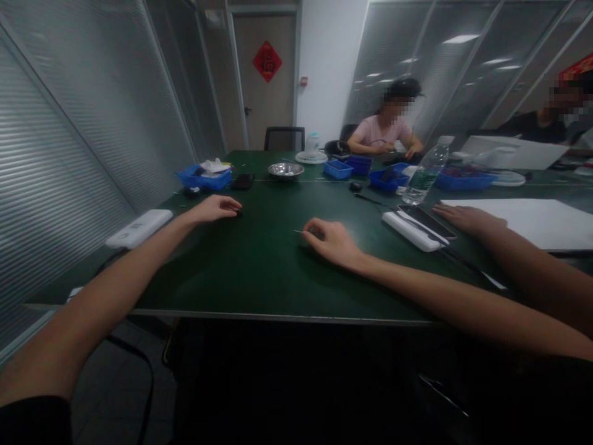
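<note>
My right hand [334,241] rests over the green table [259,266], thumb and forefinger closed in a pinch. A thin pale needle-like piece [297,231] sticks out to the left of those fingertips; its exact kind is too small to make out. Farther left, my left hand [214,208] lies low on the table with fingers loosely bent and apart, and I see nothing held in it. A dark flat object [243,181] lies just beyond the left hand. Behind both hands, a shiny metal bowl [286,172] stands with small pale things inside.
Left stands a blue basket [204,180] with white tissue; a white box-like device [139,228] lies nearer. To the right are a white power bank-like block [414,231], a phone [427,221], a water bottle [427,173] and another person's hand [470,217]. Blue trays [338,170] stand farther back.
</note>
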Tool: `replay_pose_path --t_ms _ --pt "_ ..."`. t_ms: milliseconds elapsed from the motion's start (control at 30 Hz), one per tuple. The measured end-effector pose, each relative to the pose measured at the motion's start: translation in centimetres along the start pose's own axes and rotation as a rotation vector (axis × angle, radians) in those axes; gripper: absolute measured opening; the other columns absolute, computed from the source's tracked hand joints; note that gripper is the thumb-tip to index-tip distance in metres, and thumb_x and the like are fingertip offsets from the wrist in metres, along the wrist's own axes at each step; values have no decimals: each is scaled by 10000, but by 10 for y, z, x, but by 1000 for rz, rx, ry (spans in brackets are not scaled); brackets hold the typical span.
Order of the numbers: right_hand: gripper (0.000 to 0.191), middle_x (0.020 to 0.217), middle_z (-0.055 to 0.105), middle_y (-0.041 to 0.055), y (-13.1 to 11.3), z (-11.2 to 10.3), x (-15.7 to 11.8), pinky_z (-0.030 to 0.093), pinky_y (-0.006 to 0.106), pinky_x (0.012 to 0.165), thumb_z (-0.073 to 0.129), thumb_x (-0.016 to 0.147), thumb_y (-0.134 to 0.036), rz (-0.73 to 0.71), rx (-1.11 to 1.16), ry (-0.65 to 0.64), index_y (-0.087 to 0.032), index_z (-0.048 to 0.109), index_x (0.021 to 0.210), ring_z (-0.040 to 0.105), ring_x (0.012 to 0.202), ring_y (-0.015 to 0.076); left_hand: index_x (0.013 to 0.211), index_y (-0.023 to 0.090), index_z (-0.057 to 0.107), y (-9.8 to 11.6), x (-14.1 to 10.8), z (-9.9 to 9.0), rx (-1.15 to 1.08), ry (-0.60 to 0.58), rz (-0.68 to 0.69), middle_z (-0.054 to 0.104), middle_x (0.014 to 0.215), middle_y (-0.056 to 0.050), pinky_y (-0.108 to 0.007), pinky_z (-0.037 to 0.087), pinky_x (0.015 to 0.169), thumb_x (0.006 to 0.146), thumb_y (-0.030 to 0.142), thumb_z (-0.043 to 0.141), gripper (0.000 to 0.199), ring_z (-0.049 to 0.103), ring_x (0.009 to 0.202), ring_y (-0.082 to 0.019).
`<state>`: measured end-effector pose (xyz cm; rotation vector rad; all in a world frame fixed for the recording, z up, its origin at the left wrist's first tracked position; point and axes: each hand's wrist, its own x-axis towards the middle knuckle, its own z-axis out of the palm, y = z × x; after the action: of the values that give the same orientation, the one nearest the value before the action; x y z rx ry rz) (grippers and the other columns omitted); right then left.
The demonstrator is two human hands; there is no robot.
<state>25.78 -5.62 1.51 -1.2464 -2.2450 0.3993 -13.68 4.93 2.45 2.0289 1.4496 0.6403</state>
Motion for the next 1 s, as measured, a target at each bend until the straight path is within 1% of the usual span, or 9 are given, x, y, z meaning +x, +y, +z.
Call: replay_pose_path --t_ms 100,200,300,467,633,800,900,1000 --pt "255 869 717 38 0 0 0 432 266 657 562 1004 -405 -6 -1 -4 -211 707 1083 613 727 158 1123 164 760 -10 -1 -15 12 56 -89 758 1161 -128 -365 526 972 723 290 777 419 703 1109 -254" --pt "249 874 715 40 0 1 0 424 264 652 571 998 -405 -1 -11 -1 -212 709 1073 615 737 160 1062 179 768 -21 -2 -26 53 112 -122 771 1105 -104 -363 528 967 690 293 792 390 703 1088 -259" --pt "247 880 718 42 -1 1 0 424 268 662 571 997 -400 -7 -17 1 -212 714 1069 617 739 161 1037 177 770 -31 -2 -31 61 171 -138 776 1058 -96 -367 535 960 656 298 820 403 708 1057 -260" --pt "253 869 715 40 0 1 -1 418 271 654 566 998 -400 -21 -13 -3 -208 711 1074 608 718 156 1062 137 766 -37 0 -32 40 232 -113 780 1042 -112 -392 530 998 626 267 848 463 712 1047 -262" --pt "243 874 722 41 -1 0 -1 421 269 654 570 1000 -388 -23 1 -12 -206 712 1077 612 723 154 1055 183 785 -35 -1 -30 106 250 -77 790 1041 -78 -425 508 1049 650 264 839 416 711 1069 -271" --pt "234 874 722 41 -4 -1 -2 424 269 655 577 997 -380 -24 2 -7 -205 716 1067 614 723 154 992 203 814 -38 0 -30 184 263 -20 792 1016 -74 -444 505 1045 675 273 843 326 718 1034 -285" --pt "232 877 724 46 -5 -1 -2 426 270 648 582 994 -381 -21 5 -6 -204 715 1063 614 724 156 977 213 820 -37 0 -30 209 263 -29 788 1011 -67 -445 506 1038 676 276 847 309 709 1028 -289" --pt "228 894 729 50 -5 -2 -3 424 266 639 583 993 -379 -17 7 -18 -205 712 1066 617 730 158 995 221 817 -36 -1 -30 241 291 -53 781 1023 -68 -448 506 1023 676 301 849 330 698 1033 -298"
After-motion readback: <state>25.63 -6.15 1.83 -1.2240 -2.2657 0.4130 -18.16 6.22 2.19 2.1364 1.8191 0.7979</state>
